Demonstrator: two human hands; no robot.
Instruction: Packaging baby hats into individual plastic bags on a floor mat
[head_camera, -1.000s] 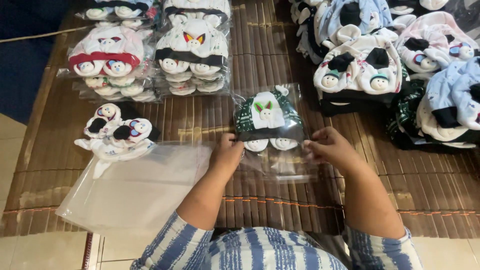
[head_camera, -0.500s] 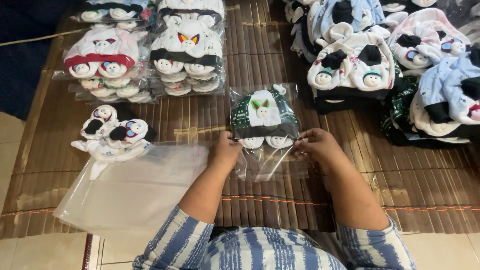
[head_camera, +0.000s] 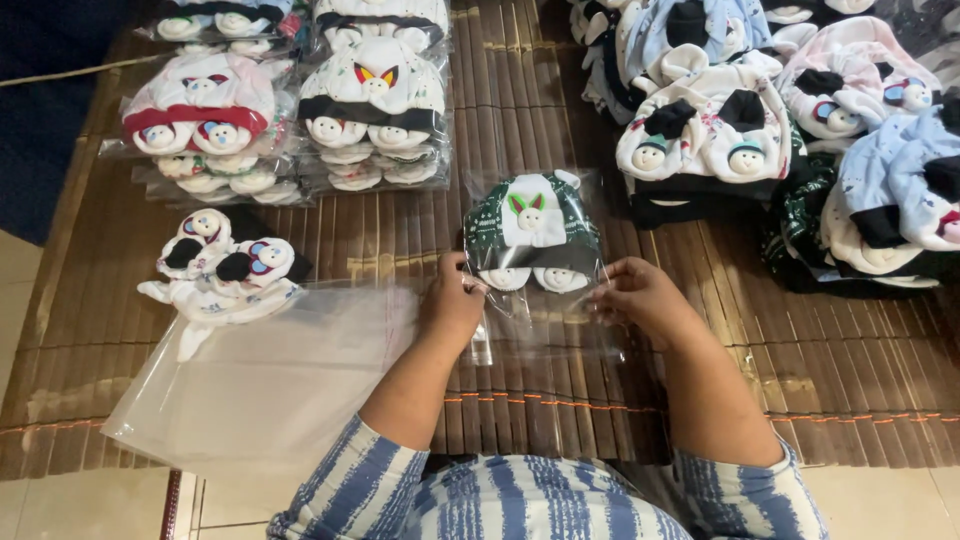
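Observation:
A dark green and white baby hat set (head_camera: 532, 225) lies inside a clear plastic bag (head_camera: 540, 320) on the bamboo mat (head_camera: 400, 240). My left hand (head_camera: 452, 303) pinches the bag's open end at its left side. My right hand (head_camera: 640, 298) pinches the same end at its right side. The bag's flap lies flat between my hands, toward me.
A stack of empty clear bags (head_camera: 270, 380) lies at my left, with an unbagged white set (head_camera: 225, 265) on its far edge. Bagged sets (head_camera: 375, 100) are stacked at the far left and centre. Loose sets (head_camera: 720, 130) are piled at the far right.
The bagged green set has stayed between my hands. My hands have shifted slightly along the bag's open end; the view has moved a little.

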